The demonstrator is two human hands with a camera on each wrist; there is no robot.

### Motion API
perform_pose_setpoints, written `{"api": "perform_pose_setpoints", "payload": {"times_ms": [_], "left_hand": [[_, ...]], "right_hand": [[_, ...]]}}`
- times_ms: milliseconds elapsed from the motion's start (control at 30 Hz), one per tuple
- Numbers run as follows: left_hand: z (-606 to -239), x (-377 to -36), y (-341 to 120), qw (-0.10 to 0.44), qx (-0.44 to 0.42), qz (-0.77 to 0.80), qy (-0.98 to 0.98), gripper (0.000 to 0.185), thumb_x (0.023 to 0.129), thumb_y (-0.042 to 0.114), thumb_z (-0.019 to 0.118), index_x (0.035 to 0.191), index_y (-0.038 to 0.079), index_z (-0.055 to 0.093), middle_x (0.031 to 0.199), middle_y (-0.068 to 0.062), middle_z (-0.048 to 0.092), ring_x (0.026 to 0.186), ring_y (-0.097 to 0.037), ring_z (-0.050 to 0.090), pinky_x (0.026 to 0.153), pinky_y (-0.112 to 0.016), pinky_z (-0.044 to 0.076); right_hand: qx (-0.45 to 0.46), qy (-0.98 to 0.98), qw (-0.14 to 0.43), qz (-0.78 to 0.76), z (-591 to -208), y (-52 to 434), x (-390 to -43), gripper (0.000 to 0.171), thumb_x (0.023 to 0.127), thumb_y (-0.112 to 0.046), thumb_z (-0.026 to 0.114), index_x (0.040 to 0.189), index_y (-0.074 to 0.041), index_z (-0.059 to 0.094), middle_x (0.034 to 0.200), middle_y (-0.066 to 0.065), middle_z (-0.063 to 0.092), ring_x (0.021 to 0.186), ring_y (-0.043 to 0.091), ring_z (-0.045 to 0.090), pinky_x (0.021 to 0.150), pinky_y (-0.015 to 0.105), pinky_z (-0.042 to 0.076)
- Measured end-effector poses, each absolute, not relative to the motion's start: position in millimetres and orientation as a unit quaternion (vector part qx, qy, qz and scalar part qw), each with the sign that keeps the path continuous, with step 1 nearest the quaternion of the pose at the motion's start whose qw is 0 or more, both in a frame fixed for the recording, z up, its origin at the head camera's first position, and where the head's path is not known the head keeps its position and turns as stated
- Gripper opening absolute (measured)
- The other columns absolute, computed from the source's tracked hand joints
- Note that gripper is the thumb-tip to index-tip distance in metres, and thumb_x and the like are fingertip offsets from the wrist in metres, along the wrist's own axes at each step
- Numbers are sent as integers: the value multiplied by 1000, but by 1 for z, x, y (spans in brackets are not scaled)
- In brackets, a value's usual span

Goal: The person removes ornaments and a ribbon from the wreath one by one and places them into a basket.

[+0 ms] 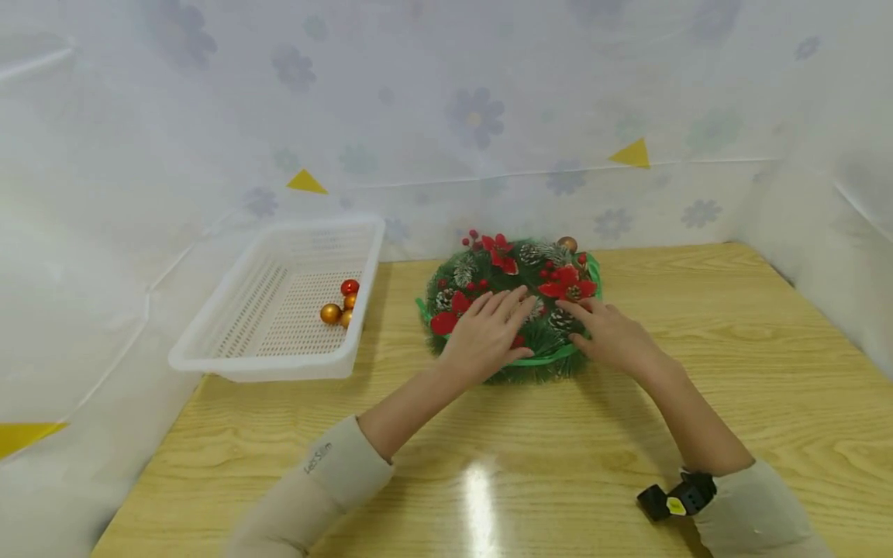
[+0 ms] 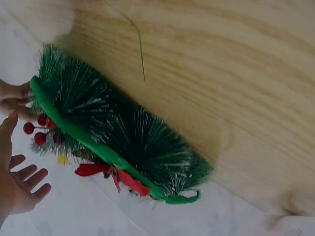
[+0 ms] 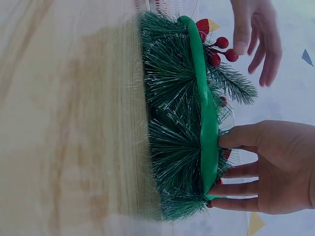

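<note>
A green Christmas wreath (image 1: 519, 271) lies on the table, dressed with red poinsettias (image 1: 568, 288), frosted pine cones (image 1: 532, 254), red berries and a green ribbon (image 3: 209, 142) along its rim. My left hand (image 1: 484, 333) spreads over the front of the wreath with fingers extended and nothing gripped. In the left wrist view, that left hand (image 2: 22, 189) hovers beside a berry cluster (image 2: 42, 130). At the wreath's right front side is my right hand (image 1: 610, 333). Its fingers (image 3: 241, 188) are nearly straight, with fingertips right at the ribbon.
To the left stands a white plastic basket (image 1: 279, 364) with several gold and red ball ornaments (image 1: 331, 313) in it. A gold ball (image 1: 568, 244) sits on the wreath's back edge. Pale flowered sheeting (image 1: 446, 155) encloses the wooden table (image 1: 446, 473).
</note>
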State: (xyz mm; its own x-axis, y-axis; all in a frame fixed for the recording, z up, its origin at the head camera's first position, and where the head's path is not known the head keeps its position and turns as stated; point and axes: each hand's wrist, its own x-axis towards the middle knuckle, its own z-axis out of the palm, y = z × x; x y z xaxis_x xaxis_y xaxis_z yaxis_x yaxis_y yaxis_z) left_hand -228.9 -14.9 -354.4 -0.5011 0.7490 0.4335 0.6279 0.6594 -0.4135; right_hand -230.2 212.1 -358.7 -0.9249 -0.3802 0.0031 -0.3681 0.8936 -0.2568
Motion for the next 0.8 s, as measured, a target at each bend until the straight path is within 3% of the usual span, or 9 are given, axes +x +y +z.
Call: {"api": "perform_pose_setpoints", "payload": {"times_ms": [233,400,600,800], "left_hand": [[-372,-224,4,224,-403,194,-866,86,81,63,52,145,10,28,148,-12,24,132,-25,26,105,-36,27],[-378,-225,4,224,-417,227,-851,81,82,55,58,144,11,30,148,-11,22,134,-25,22,105,-37,26],[-380,-233,-7,237,-452,242,-825,77,85,54,54,144,11,31,149,-11,19,135,-26,19,108,-38,19],[-380,-239,-26,250,-505,214,-798,72,85,50,59,141,10,37,148,-11,24,135,-26,19,108,-38,20]], "right_hand": [[-195,973,18,-125,-359,210,-229,56,91,-16,58,141,-7,35,132,27,35,113,49,38,61,50,48],[-200,972,13,-126,-358,210,-228,55,91,-15,58,140,-6,36,131,27,36,112,49,39,60,50,48],[-204,972,8,-115,-359,210,-225,55,90,-16,59,140,-7,38,128,26,40,110,48,42,61,48,49],[-213,974,-13,-72,-358,200,-214,56,88,-18,63,138,-6,41,116,24,47,91,39,53,51,33,47]]}}
